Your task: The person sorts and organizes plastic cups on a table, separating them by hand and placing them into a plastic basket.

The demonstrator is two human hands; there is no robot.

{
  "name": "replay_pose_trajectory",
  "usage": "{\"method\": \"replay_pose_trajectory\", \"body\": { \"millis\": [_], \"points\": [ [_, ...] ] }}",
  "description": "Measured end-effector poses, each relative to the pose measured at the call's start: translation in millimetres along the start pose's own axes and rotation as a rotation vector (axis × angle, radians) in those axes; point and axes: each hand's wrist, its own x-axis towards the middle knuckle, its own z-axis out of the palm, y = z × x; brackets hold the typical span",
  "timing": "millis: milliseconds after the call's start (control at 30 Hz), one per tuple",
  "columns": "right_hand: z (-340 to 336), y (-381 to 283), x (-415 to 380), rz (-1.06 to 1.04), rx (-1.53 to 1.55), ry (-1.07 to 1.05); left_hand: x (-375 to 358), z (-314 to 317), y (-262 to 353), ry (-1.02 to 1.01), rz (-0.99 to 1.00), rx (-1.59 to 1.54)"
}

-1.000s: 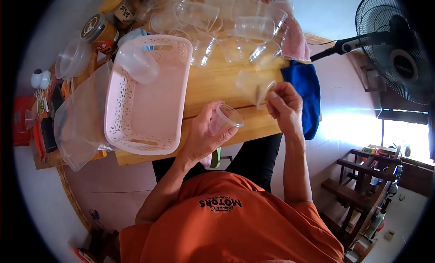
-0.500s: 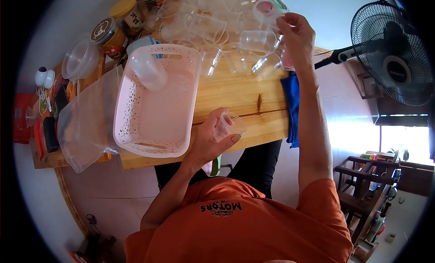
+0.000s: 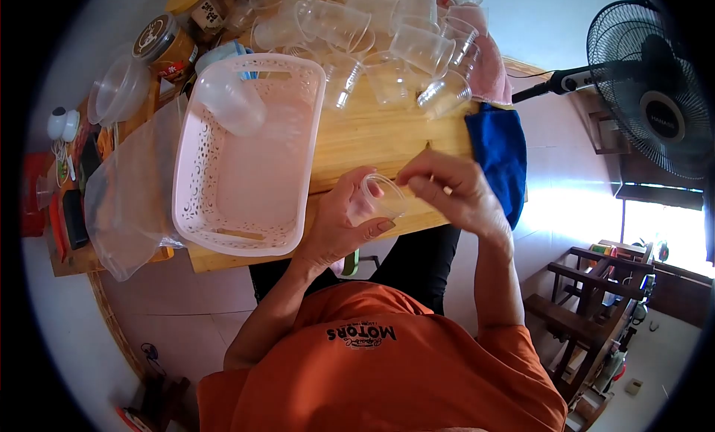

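A clear plastic cup [image 3: 389,199] is held in my left hand [image 3: 344,222], thumb and fingers around its sides and its rim facing away from my palm. Just right of the cup, my right hand [image 3: 456,192] has thumb and forefinger pressed together near the rim; what they hold, if anything, is too small to make out. A pink basket [image 3: 257,167] with perforated walls stands left of my hands, with a stack of clear cups [image 3: 232,104] lying in its far left corner. Many loose clear cups [image 3: 335,26] lie heaped at the far side of the wooden table [image 3: 372,145].
A blue cloth [image 3: 497,160] hangs over the table's right edge, beside a pink cloth [image 3: 488,71]. A black fan [image 3: 655,97] stands at the right. Left of the basket lie a clear plastic bag [image 3: 134,197], jars [image 3: 165,46] and clear bowls [image 3: 119,89].
My right hand has come back from the far cup heap to beside the held cup. The cup it touched there now lies on the heap. The view has shifted slightly.
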Motion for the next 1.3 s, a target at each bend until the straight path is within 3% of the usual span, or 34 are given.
{"method": "replay_pose_trajectory", "body": {
  "millis": [33,100,200,300,467,767,1033,1233,1300],
  "points": [
    [4.7,-4.7,-3.6,0.050,-0.011,-0.049,0.3,0.9,-2.2,0.008,0.029,-0.009],
    [19.4,8.7,-6.2,-0.128,0.003,-0.042,0.9,2.3,-6.5,0.013,0.047,-0.019],
    [24.5,10.4,-9.8,-0.221,-0.054,-0.055,1.0,6.3,-12.2,0.062,0.104,-0.039],
    [26.0,7.1,-12.4,-0.183,-0.041,-0.038,1.4,2.8,-0.8,0.029,0.124,0.213],
    [26.5,11.8,-17.5,-0.138,-0.088,-0.074,2.6,5.2,-4.6,0.022,0.189,0.246],
    [29.3,5.6,-18.5,-0.201,-0.170,0.076,4.7,5.5,1.9,0.017,0.142,0.175],
    [-2.9,-6.5,-16.0,-0.033,-0.198,0.402,0.4,3.5,13.9,-0.028,-0.063,0.209],
    [-30.6,-24.0,24.0,-0.057,-0.062,0.710,0.7,1.3,10.8,-0.034,0.006,0.225],
    [-40.0,-27.5,49.7,-0.098,-0.005,0.718,0.3,-0.3,10.6,-0.045,0.007,0.230]
  ]
}}
